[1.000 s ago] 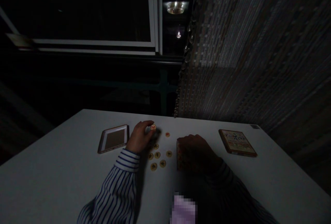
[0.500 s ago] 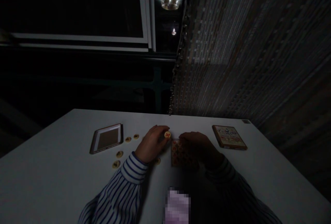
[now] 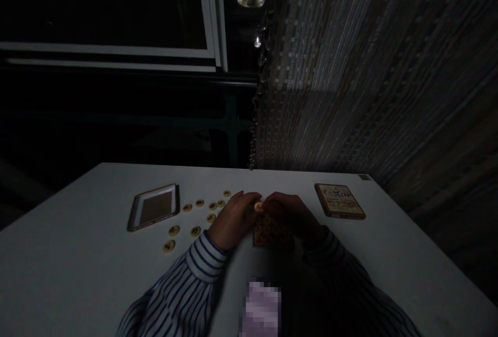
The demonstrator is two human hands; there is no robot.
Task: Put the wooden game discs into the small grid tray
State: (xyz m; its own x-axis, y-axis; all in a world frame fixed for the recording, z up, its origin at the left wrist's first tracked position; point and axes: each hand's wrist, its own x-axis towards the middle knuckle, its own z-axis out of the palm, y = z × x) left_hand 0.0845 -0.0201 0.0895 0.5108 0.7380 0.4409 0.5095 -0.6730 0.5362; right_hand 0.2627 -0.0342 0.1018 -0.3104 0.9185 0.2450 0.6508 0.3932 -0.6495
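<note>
A round xiangqi piece (image 3: 259, 206) with a reddish mark stands out between my two hands. My left hand (image 3: 235, 220) pinches it at the fingertips from the left. The curled fingertips of my right hand (image 3: 295, 215) meet the same piece from the right. Below them lies a small box (image 3: 255, 244) filled with rows of reddish-marked pieces, its right part covered by my right hand and deep shadow. To the left of my left hand, several loose pieces lie flat, among them a dark-marked piece (image 3: 195, 231) and another (image 3: 226, 193).
An open box lid or tray (image 3: 130, 217) lies at the left of the white table (image 3: 78, 254). A flat box with a printed cover (image 3: 341, 202) sits at the right. Behind the table hang a string curtain (image 3: 311, 93) and a dark window.
My left hand has moved slightly right, uncovering several loose pieces. My right hand has come from over the box to the piece at my left fingertips. The view has shifted a little.
</note>
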